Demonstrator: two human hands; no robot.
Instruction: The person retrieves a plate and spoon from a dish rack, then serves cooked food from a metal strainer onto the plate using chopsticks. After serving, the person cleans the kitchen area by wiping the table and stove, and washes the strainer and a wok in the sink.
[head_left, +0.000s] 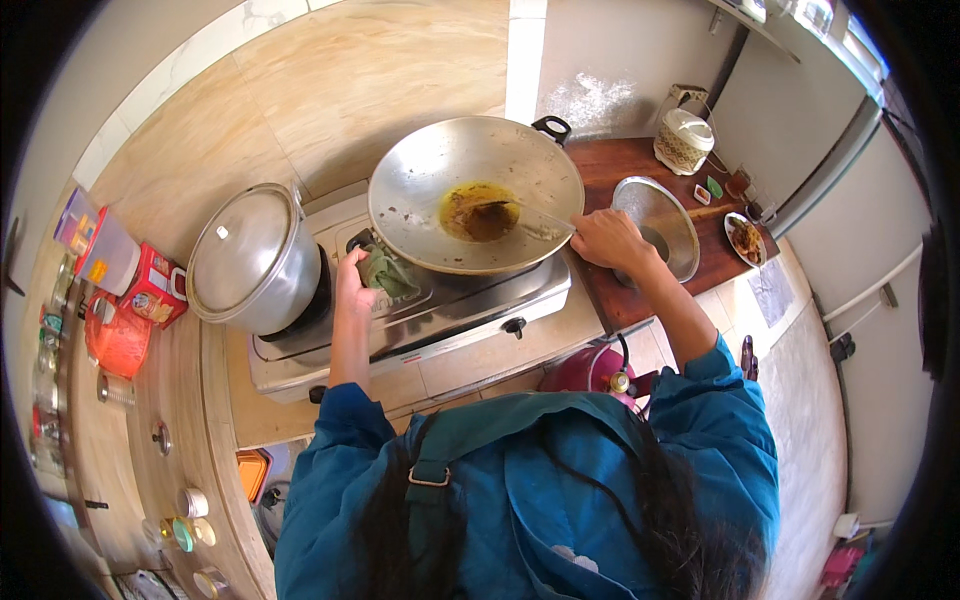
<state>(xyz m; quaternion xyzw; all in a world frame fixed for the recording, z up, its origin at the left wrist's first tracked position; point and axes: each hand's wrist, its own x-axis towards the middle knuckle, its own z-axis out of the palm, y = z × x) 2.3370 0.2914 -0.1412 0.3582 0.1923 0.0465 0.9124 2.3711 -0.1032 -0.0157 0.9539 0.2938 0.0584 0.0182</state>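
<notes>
A large metal wok (420, 161) stands on the right burner of a two-burner gas stove (457, 315), with yellow-brown oil (472, 214) and dark residue at its bottom. My left hand (355, 281) grips a green cloth (390, 275) at the wok's left edge, over its near-left handle. With my right hand (611, 238) I hold the handle end of a metal spatula (544, 215) at the wok's right rim; its blade lies in the oil.
A lidded aluminium pot (259, 262) sits on the left burner. On the wooden counter (600, 161) at right are a metal strainer bowl (679, 225), a rice cooker (682, 142) and a plate of food (745, 240). A pink gas cylinder (581, 371) stands below.
</notes>
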